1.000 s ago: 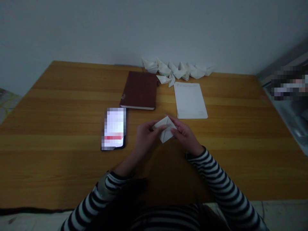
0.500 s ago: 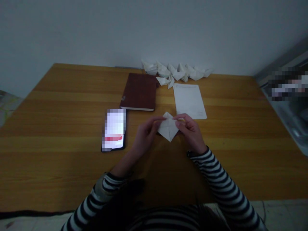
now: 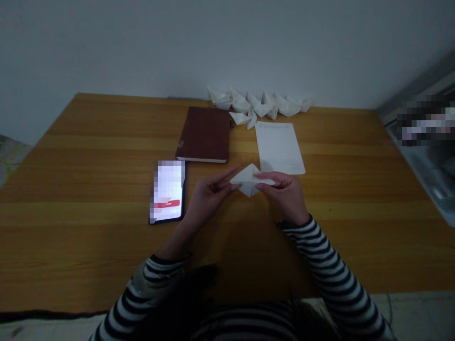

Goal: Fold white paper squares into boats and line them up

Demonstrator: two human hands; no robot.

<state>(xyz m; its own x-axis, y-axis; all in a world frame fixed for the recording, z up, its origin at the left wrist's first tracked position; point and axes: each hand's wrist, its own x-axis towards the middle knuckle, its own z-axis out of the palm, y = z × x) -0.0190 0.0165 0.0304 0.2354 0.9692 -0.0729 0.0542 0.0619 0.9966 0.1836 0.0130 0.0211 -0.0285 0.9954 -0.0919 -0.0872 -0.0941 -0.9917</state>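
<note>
A small folded white paper (image 3: 247, 183) is held between my two hands above the table. It looks like a flattened diamond with a centre crease and points to left and right. My right hand (image 3: 286, 189) pinches its right side, index finger on top and thumb at the lower edge. At the left point, my left hand (image 3: 209, 194) has its thumb against the paper, while the index finger is lifted clear above it. Other left fingers are partly hidden behind the thumb and paper.
A lit phone (image 3: 168, 192) lies left of my hands. Beyond it is a dark red notebook (image 3: 206, 135). A white paper pad (image 3: 280, 147) lies behind my right hand. Several folded paper pieces (image 3: 261, 105) line the wall side of the wooden table (image 3: 355, 189).
The paper has gone from a taller diamond to a wider, flatter shape with side points. My left index finger has lifted off it, and the left hand has shifted slightly left.
</note>
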